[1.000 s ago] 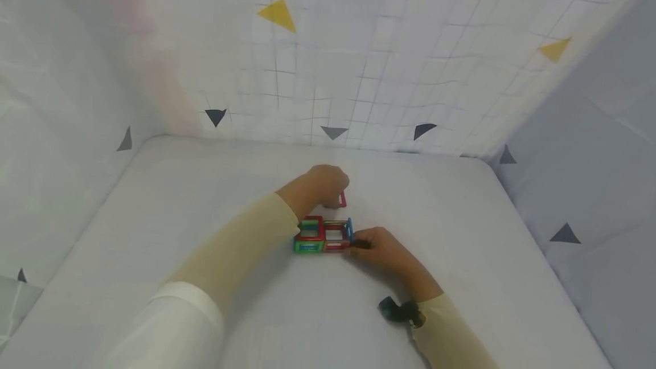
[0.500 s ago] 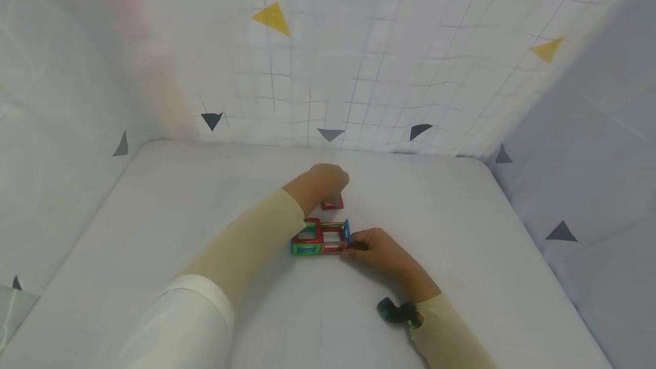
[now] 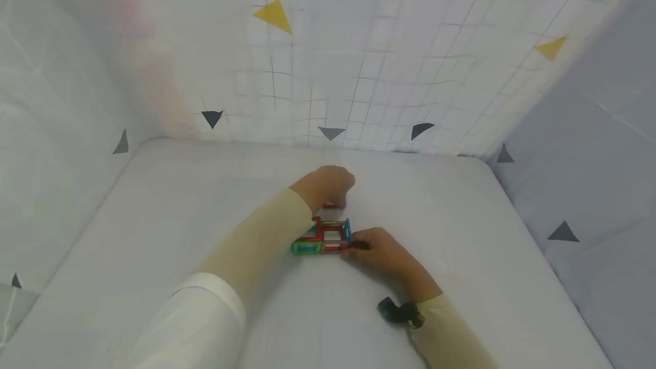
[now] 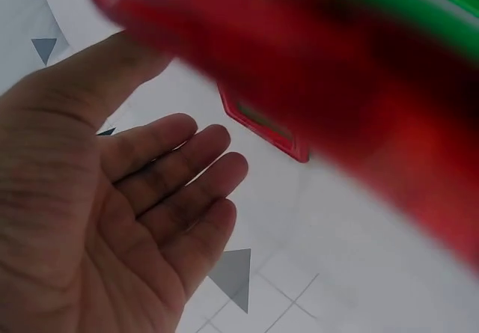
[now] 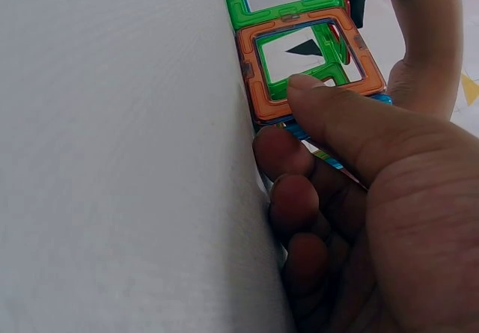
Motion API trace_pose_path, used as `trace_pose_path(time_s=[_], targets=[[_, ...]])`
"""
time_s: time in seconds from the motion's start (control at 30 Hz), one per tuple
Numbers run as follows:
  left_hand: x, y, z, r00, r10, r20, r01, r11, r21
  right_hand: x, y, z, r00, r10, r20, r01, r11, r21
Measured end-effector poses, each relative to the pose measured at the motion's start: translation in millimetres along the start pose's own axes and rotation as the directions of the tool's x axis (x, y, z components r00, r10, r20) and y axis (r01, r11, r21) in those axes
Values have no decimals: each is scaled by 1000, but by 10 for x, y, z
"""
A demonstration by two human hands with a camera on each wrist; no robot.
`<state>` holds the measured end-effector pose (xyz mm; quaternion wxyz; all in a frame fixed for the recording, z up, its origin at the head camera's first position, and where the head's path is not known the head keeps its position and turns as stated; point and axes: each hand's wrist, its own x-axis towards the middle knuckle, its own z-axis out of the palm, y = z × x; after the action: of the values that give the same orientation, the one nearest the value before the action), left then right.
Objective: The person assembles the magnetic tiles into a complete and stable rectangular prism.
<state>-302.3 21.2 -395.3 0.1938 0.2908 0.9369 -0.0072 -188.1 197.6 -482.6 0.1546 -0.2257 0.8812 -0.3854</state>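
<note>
A low structure of magnetic tiles (image 3: 322,239) stands on the white table, with red, green, orange and blue frames. My right hand (image 3: 380,248) grips its right end; in the right wrist view the thumb lies on an orange tile (image 5: 267,108), the other fingers curled at the end. My left hand (image 3: 330,184) is beyond the structure, over a loose red tile (image 3: 330,206) that it partly hides. In the left wrist view its fingers are relaxed and apart from the red tile (image 4: 262,123). A blurred red frame in front hides the thumb tip.
White sheeting walls (image 3: 338,61) with grid lines and yellow and grey triangles surround the table (image 3: 205,187) at the back and sides. The left forearm (image 3: 261,244) passes over the structure's left end. A dark strap device (image 3: 397,310) sits on the right wrist.
My left hand has shifted slightly right, and its sleeve covers more of the structure's left end. The red tile's right side is now behind the hand. My right hand stays in place.
</note>
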Motion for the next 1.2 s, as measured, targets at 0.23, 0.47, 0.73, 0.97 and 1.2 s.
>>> trace_pose_path(time_s=[0.23,0.47,0.73,0.97,1.2], targets=[[-25,-3,46,999,-22,35,22,999,-27,2,-7,3,1000,2,9,-2,1000,2],[5,7,118,999,-5,32,4,1000,17,6,-11,4,1000,4,12,-4,1000,15],[12,28,142,999,-21,42,19,998,61,23,25,7,1000,-29,12,28,1000,12],[21,58,146,999,-10,39,6,996,94,20,36,-4,1000,-17,7,17,1000,13],[-51,91,139,1000,10,14,-12,992,128,17,45,6,1000,-15,8,15,1000,25]])
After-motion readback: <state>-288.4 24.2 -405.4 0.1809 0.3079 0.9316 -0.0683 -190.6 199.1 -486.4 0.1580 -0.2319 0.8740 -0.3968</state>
